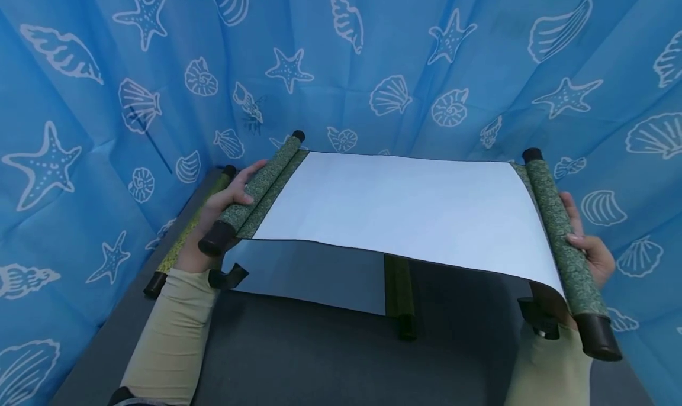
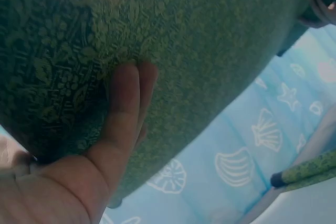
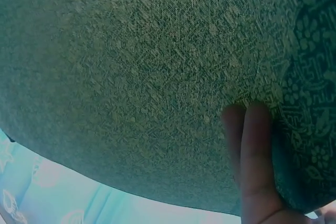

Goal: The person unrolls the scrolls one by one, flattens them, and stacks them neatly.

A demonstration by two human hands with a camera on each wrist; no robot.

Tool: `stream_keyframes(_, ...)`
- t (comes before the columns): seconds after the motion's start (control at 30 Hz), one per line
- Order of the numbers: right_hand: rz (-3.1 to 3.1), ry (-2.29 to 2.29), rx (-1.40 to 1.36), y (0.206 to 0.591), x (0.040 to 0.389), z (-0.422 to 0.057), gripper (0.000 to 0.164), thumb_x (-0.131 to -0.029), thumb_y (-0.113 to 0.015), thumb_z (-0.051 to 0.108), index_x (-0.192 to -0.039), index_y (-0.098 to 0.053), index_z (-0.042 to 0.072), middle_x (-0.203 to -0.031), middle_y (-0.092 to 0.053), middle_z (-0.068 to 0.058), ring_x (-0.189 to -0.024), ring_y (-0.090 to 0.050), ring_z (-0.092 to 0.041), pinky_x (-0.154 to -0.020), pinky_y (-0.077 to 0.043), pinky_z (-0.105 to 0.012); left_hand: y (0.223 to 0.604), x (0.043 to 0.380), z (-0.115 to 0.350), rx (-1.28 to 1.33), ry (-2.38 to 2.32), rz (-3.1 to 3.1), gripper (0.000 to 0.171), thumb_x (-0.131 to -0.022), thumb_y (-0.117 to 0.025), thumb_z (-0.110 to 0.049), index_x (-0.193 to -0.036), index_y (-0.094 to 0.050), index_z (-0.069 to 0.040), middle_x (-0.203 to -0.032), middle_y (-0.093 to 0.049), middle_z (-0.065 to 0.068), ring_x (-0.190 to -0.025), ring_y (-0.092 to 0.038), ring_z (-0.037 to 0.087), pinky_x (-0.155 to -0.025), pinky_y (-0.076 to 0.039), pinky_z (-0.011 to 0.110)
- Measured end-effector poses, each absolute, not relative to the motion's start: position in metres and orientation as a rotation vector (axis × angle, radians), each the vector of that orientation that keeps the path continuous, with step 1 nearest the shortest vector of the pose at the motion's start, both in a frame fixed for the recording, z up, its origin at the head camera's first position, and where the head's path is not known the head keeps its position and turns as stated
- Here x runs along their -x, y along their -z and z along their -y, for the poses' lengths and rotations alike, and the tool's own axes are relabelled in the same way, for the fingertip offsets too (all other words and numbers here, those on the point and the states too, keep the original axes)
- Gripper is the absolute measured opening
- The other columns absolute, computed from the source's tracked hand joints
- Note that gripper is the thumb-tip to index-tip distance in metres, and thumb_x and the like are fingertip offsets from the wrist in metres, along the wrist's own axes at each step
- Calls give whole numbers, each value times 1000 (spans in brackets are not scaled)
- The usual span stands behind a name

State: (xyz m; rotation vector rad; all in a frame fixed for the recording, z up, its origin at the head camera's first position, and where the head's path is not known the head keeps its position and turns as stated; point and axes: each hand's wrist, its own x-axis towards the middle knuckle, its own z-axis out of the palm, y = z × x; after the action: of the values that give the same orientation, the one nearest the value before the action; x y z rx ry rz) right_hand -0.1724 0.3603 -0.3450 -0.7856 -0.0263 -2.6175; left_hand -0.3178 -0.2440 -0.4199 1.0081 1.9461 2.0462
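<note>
A green patterned hanging scroll (image 1: 410, 208), partly unrolled with its blank white side up, is held in the air above the table. My left hand (image 1: 226, 202) grips its left roll (image 1: 269, 178), thumb on top. On the right roll (image 1: 565, 234), my right hand (image 1: 594, 258) has its thumb on the near side. The left wrist view shows fingers (image 2: 126, 93) against the brocade underside (image 2: 199, 61). Two fingers (image 3: 257, 145) of the right hand touch the same patterned backing (image 3: 131, 66) in the right wrist view. Dark knobs cap both rolls.
Below lies a second, yellow-green scroll (image 1: 314, 276), opened out on the dark grey table (image 1: 319, 358). Its left roll (image 1: 173, 255) is behind my left forearm; its right roll (image 1: 402, 287) is in shadow. A blue shell-print curtain (image 1: 341, 68) encloses the table.
</note>
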Motion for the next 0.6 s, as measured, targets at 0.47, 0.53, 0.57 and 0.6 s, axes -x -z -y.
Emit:
stream_keyframes(0.47,-167,2739,828,345,172,-345,69,-105,-7,0,-171,-21,13,-171,-30,-22,-154,-35,-45,-125,-35,-59,355,249,234,-700,-2169,-1967,76,-99,-29,0,-171,-3,-2,-179,10,15,-165,18,30,-132,9,57)
stream_keyframes(0.53,-203,2770,815,344,171,-342,68,-105,-6,1,-170,-22,12,-169,-33,-22,-152,-38,-45,-124,-37,-58,357,253,234,-724,-2105,-2068,74,-97,-33,0,-168,-13,3,-178,1,20,-166,13,34,-131,6,60)
stream_keyframes(0.57,-230,2790,806,344,170,-341,68,-106,-5,1,-171,-23,12,-169,-34,-21,-151,-40,-45,-123,-39,-57,358,254,234,-723,-2089,-2092,73,-96,-34,-1,-167,-18,3,-178,-3,20,-166,10,33,-131,2,56)
stream_keyframes(0.6,-238,2802,798,345,170,-340,68,-106,-4,2,-171,-22,13,-169,-35,-20,-150,-40,-45,-122,-40,-57,360,256,234,-724,-2074,-2124,71,-96,-35,0,-166,-23,4,-177,-7,22,-165,6,34,-130,-4,52)
